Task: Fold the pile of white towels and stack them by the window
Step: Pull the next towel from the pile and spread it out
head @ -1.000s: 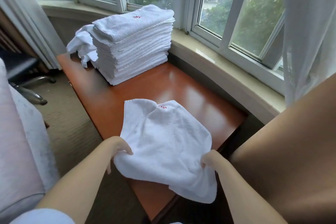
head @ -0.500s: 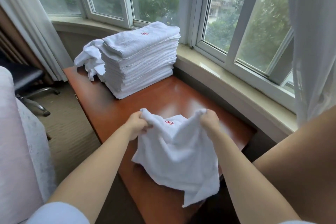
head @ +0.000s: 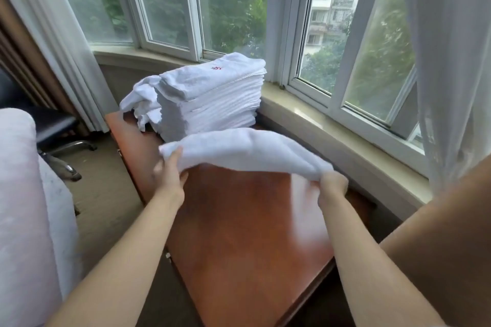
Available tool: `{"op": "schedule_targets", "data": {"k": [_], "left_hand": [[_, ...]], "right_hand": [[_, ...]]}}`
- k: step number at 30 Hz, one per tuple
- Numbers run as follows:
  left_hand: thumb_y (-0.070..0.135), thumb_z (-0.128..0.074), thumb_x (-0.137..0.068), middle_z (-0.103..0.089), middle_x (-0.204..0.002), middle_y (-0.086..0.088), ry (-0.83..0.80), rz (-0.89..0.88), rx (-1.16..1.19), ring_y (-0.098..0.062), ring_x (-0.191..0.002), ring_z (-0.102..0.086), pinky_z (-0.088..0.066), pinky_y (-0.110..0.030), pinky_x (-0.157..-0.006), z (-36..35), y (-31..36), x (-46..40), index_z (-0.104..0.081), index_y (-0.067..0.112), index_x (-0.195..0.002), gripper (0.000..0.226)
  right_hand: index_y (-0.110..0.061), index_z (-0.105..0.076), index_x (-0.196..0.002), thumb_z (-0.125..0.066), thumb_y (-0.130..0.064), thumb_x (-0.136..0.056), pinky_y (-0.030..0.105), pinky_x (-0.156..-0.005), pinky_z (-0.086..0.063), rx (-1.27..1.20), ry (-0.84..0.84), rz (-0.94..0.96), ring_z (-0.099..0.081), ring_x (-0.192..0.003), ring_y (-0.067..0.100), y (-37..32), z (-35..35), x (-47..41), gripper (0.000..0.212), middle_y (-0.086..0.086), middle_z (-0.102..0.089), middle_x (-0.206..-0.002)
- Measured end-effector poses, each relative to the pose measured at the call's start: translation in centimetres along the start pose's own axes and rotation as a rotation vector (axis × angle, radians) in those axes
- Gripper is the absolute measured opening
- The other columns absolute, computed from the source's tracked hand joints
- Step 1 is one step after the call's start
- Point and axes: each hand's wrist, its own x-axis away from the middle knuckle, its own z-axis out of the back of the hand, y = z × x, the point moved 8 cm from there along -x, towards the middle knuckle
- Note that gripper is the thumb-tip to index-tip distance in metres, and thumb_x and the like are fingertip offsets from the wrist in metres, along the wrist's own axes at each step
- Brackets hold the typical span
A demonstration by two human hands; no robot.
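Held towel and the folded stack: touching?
Cannot tell. In the head view the held towel overlaps the folded stack's base, hiding any contact or gap.

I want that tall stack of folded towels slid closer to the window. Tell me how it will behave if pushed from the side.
The stack would probably shear rather than slide as one block: it is many soft layers, tall for its footprint. The polished table looks slick, so the bottom towel may glide. The loose towels bunched against its left side would likely drag along.

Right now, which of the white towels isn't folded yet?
The crumpled towel slumped against the left side of the stack; every towel in the stack lies flat and squared, and the towel in both hands is draped double.
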Motion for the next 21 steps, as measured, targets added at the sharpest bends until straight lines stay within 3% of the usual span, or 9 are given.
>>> {"op": "schedule_targets", "data": {"k": [4,7,9,11,14,15,16,18,21], "left_hand": [[0.010,-0.075,-0.080,-0.057,-0.123,-0.014,0.164,0.415,-0.635,-0.032,-0.112,-0.056,-0.043,-0.038,-0.092,9.7,-12.8,2.6,-0.052,-0.001,-0.127,0.053],[0.015,-0.075,-0.080,-0.053,-0.132,-0.020,0.157,0.410,-0.930,-0.037,-0.118,-0.053,-0.045,-0.036,-0.090,13.2,-15.3,3.9,-0.041,0.000,-0.140,0.072],[0.030,-0.073,-0.075,-0.055,-0.128,-0.016,0.111,0.370,-1.030,-0.037,-0.115,-0.053,-0.046,-0.039,-0.095,13.7,-15.5,3.8,-0.044,0.007,-0.138,0.073],[0.037,-0.067,-0.071,-0.061,-0.119,-0.013,0.122,0.294,-1.108,-0.037,-0.112,-0.055,-0.046,-0.046,-0.098,14.1,-14.9,3.1,-0.055,0.013,-0.126,0.061],[0.010,-0.057,-0.074,-0.063,-0.100,-0.019,0.209,0.089,-1.158,-0.038,-0.087,-0.058,-0.052,-0.040,-0.079,13.9,-12.0,3.0,-0.056,0.007,-0.085,0.011],[0.002,-0.055,-0.074,-0.061,-0.098,-0.021,0.213,0.088,-1.169,-0.037,-0.083,-0.057,-0.050,-0.039,-0.075,13.9,-11.6,3.1,-0.052,0.005,-0.081,0.008],[-0.002,-0.056,-0.074,-0.061,-0.102,-0.021,0.192,0.134,-1.181,-0.036,-0.086,-0.057,-0.049,-0.038,-0.076,14.1,-12.0,3.0,-0.053,0.004,-0.087,0.014],[-0.002,-0.067,-0.073,-0.056,-0.122,-0.018,0.067,0.320,-1.208,-0.037,-0.106,-0.056,-0.050,-0.039,-0.086,14.3,-14.0,2.5,-0.051,0.002,-0.122,0.052],[0.010,-0.079,-0.074,-0.039,-0.145,-0.013,-0.096,0.503,-1.145,-0.034,-0.129,-0.044,-0.044,-0.039,-0.097,12.8,-15.6,2.3,-0.024,0.006,-0.150,0.094]], "right_hand": [[0.007,-0.049,-0.132,-0.048,-0.007,-0.094,0.030,-0.077,-0.045,0.558,-0.168,-0.303,-0.057,-0.098,0.029,14.1,3.9,0.0,0.040,0.016,-0.057,-0.123],[-0.003,-0.043,-0.140,-0.061,-0.028,-0.081,0.040,-0.095,-0.049,0.784,-0.201,-0.442,-0.055,-0.114,0.034,20.9,6.0,-0.9,0.066,0.014,-0.053,-0.131],[-0.007,-0.048,-0.137,-0.058,-0.036,-0.078,0.048,-0.105,-0.042,0.909,-0.201,-0.424,-0.050,-0.124,0.036,20.6,6.1,-0.7,0.067,0.014,-0.053,-0.134],[-0.006,-0.058,-0.126,-0.049,-0.030,-0.090,0.043,-0.105,-0.038,0.977,-0.077,-0.248,-0.051,-0.120,0.034,16.3,6.1,0.4,0.044,0.014,-0.059,-0.125],[-0.006,-0.056,-0.122,-0.036,-0.022,-0.099,0.040,-0.100,-0.032,0.929,0.174,-0.035,-0.055,-0.112,0.035,11.2,7.2,1.3,0.035,0.016,-0.062,-0.119],[-0.005,-0.053,-0.126,-0.038,-0.020,-0.097,0.040,-0.102,-0.031,0.926,0.208,-0.050,-0.055,-0.113,0.036,10.8,7.8,1.5,0.035,0.018,-0.061,-0.121],[-0.004,-0.050,-0.128,-0.042,-0.018,-0.095,0.041,-0.104,-0.030,0.946,0.200,-0.108,-0.054,-0.115,0.037,11.4,8.3,1.3,0.036,0.018,-0.060,-0.124],[-0.003,-0.050,-0.127,-0.046,-0.016,-0.092,0.042,-0.105,-0.037,1.013,0.047,-0.221,-0.055,-0.113,0.037,13.8,7.8,1.0,0.037,0.017,-0.059,-0.123],[-0.008,-0.054,-0.117,-0.048,-0.019,-0.089,0.043,-0.099,-0.045,1.085,-0.125,-0.202,-0.056,-0.106,0.034,14.9,5.1,1.8,0.031,0.011,-0.058,-0.116]]}}
